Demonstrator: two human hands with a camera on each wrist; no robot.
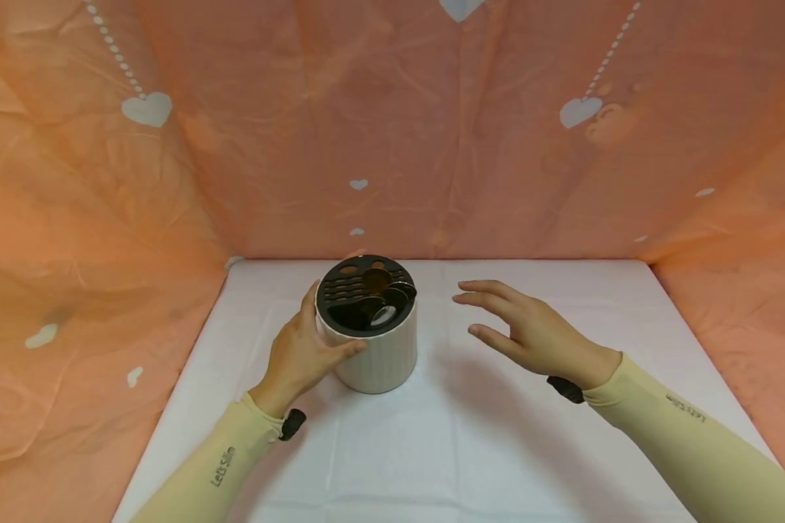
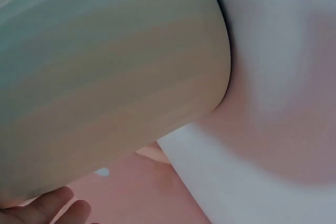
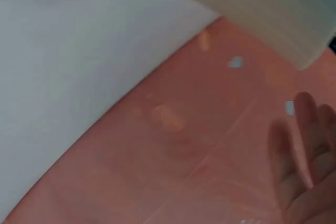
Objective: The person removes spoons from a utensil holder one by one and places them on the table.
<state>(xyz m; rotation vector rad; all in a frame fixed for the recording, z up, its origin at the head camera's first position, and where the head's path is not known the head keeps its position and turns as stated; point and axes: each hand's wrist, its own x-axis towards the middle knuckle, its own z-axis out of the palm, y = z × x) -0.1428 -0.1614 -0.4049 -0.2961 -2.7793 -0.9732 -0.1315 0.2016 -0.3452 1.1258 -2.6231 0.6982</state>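
Observation:
A whitish, ribbed cylindrical holder (image 1: 378, 367) stands upright on the white cloth, left of the middle in the head view. Its black top (image 1: 339, 290) has slots and round holes, and a glossy dark curved piece on it is hard to make out. My left hand (image 1: 304, 356) grips the holder near its upper rim, thumb across the front and fingers round the left side. The left wrist view is largely filled by the holder's wall (image 2: 115, 77). Apart from it, to the right, my right hand (image 1: 530, 327) hovers with fingers extended and nothing in them.
White cloth (image 1: 392, 457) covers the table. Orange-pink sheets with pale hearts hang behind it (image 1: 399, 131) and along both sides. Each wrist wears a small black device under a pale yellow sleeve (image 1: 680, 428).

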